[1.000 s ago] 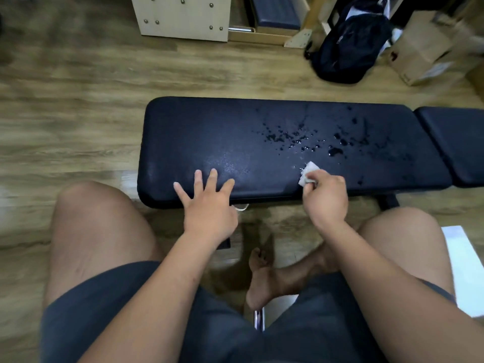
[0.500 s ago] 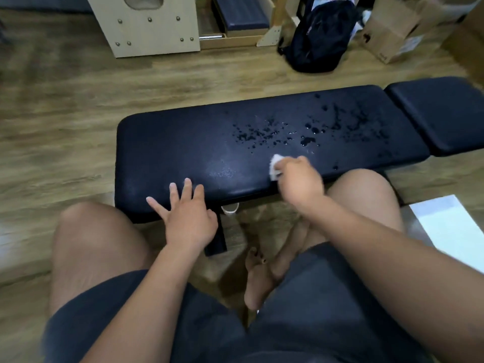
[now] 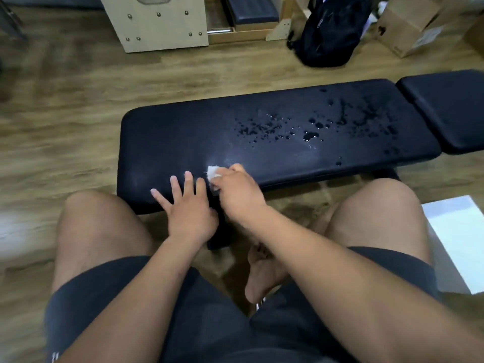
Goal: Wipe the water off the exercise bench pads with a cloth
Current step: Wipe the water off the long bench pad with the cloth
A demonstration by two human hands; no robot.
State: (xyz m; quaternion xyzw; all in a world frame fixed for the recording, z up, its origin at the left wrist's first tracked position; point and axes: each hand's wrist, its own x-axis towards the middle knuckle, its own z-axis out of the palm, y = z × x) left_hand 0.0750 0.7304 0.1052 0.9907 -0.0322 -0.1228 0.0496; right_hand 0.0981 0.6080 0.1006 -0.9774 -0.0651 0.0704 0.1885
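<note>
Wiping was in hand: the right grip curled round a small, bunched white cloth, pressing it to the dark surface near its front edge, just beside the flat, spread left grip. Beaded water lay well apart toward the right end, so the next stroke probably had to sweep there.

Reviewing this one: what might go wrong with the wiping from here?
1. The cloth is a small wad in the right hand, while the droplets spread widely across the long pad; it may smear rather than absorb.
2. Strokes toward the near edge may push water onto the wooden floor.
</note>
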